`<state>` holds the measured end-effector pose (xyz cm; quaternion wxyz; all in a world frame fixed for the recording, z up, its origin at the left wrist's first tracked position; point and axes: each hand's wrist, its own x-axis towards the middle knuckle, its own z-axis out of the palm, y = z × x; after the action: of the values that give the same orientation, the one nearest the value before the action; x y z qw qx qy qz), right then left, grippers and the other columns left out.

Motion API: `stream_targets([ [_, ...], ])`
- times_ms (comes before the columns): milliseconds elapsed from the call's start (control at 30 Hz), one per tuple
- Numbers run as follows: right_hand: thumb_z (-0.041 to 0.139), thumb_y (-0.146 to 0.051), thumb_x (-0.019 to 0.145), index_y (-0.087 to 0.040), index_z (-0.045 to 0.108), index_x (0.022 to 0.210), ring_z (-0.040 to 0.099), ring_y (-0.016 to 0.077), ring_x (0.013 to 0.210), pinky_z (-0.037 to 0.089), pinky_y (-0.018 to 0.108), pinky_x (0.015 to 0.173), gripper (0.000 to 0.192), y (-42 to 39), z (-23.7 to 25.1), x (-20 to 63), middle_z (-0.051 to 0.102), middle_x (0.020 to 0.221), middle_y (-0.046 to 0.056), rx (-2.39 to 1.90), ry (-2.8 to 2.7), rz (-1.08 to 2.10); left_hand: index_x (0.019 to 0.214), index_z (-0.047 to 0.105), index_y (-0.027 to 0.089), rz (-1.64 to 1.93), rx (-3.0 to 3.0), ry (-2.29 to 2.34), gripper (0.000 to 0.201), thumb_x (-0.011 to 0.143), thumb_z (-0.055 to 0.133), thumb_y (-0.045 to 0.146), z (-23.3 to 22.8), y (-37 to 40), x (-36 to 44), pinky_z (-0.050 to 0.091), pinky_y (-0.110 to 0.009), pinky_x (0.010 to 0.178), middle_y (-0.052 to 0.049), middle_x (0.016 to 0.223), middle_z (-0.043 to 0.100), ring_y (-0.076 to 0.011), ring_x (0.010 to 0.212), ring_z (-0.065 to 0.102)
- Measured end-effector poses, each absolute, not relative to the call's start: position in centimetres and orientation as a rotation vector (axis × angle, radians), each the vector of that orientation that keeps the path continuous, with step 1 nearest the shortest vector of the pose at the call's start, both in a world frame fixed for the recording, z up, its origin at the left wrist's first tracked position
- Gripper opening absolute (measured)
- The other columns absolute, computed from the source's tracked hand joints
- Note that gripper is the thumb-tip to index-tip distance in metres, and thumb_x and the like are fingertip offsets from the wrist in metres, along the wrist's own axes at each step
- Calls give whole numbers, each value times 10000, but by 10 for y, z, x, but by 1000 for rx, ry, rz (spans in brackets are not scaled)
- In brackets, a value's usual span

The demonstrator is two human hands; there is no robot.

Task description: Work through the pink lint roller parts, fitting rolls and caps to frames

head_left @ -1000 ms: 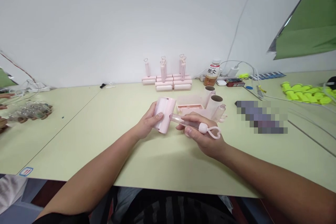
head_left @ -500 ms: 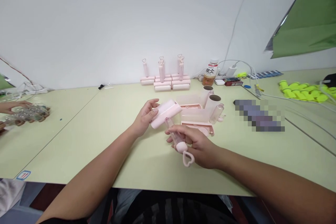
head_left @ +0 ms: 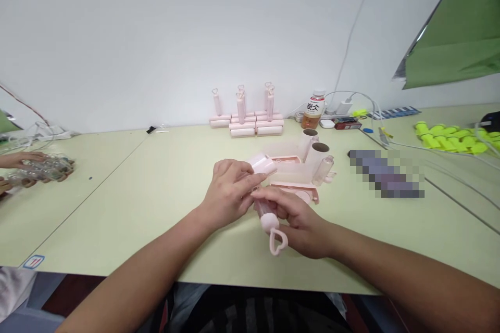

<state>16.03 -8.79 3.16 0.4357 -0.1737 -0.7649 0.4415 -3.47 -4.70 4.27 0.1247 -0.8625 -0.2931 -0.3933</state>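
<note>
The left hand [head_left: 228, 195] has its fingers closed over the pink roller head [head_left: 262, 164], and the right hand [head_left: 299, 218] has its fingers wrapped around the clear handle [head_left: 267, 217], whose heart-shaped loop [head_left: 278, 242] hangs toward the near edge. Both parts meet above the counter [head_left: 156, 187], in the middle. The handle looks thin and smooth, so I think it could slip or go in crooked if it is pushed at an angle. Loose pink parts [head_left: 297, 177] lie just behind; a careless elbow could knock them.
</note>
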Motion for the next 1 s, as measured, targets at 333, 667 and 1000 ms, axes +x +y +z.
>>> stream_targets([
  [333, 571, -88, 867, -278, 410, 1439, 549, 110, 760, 535, 295, 708, 625, -89, 28, 164, 573, 1095, 74, -424, -2048, 1003, 968, 621, 239, -1558, -2492, -1513, 146, 839, 664, 294, 62, -24, -63, 490, -362, 829, -31, 1013, 702, -216, 964, 641],
  [667, 548, -71, 869, -226, 504, 1347, 570, 134, 784, 522, 291, 701, 505, -89, 31, 163, 628, 988, 67, -446, -2104, 925, 953, 599, 202, -1300, -2289, -2283, 217, 750, 671, 223, 98, 88, -110, 474, -272, 636, -35, 965, 716, -198, 832, 668],
  [1000, 542, -74, 862, -197, 585, 1214, 580, 122, 733, 515, 293, 711, 376, -88, 33, 162, 654, 977, 69, -485, -2096, 924, 936, 575, 197, -1245, -2081, -2410, 308, 664, 683, 97, 72, 213, -99, 464, -327, 702, -89, 1052, 663, -237, 890, 611],
])
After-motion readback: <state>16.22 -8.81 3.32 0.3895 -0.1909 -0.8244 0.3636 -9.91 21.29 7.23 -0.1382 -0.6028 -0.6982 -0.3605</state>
